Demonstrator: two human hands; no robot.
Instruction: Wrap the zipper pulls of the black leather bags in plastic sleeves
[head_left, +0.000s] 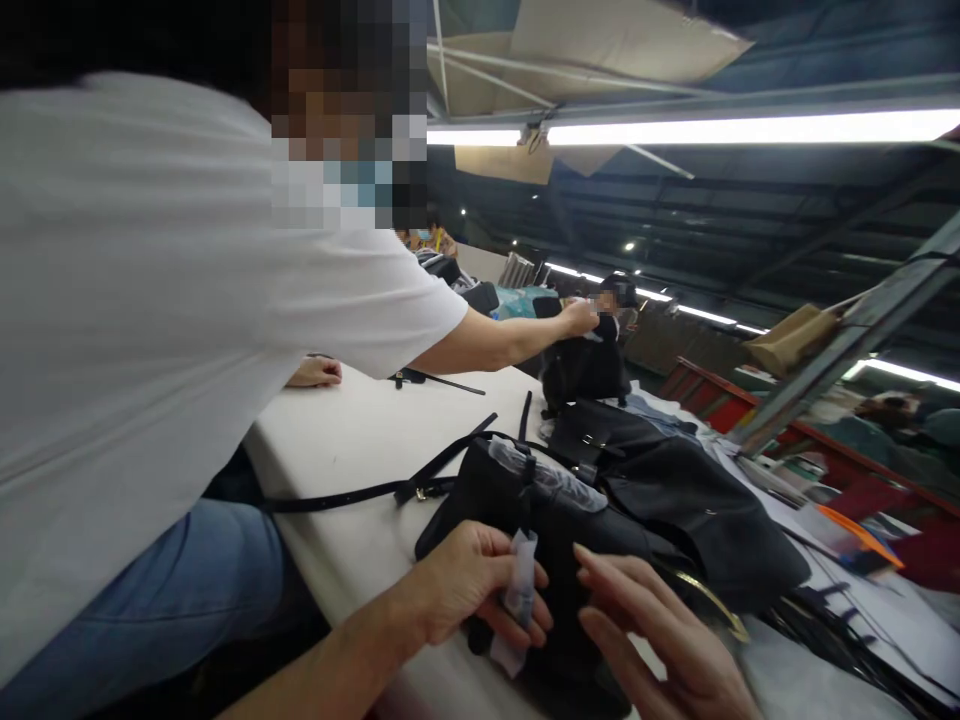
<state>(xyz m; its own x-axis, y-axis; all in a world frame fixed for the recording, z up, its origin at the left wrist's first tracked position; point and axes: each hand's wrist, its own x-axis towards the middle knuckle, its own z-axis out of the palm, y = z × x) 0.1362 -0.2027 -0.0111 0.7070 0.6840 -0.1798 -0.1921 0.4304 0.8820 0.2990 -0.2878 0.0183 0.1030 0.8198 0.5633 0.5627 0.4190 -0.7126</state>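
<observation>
Black bag [561, 535]: lies beneath and just beyond both hands; judged soft, pliable, moderately light. Support by the body. Translucent wrap [520, 580]: probably thin, slippery, easily torn; pinch mid-length. Left hand [471, 572]: fingers curled, grasping the wrap. Right hand [664, 628]: alongside, fingers parted, holding nothing visible.

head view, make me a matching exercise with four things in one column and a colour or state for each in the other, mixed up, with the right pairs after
Things:
1. left hand
2. right hand
3. nearest bag
4. co-worker's shirt

Colours and states:
A. black
B. open, nothing seen in its grasp
C. white
D. holding translucent wrap

Right pairs: 1-D, 2-B, 3-A, 4-C
</observation>
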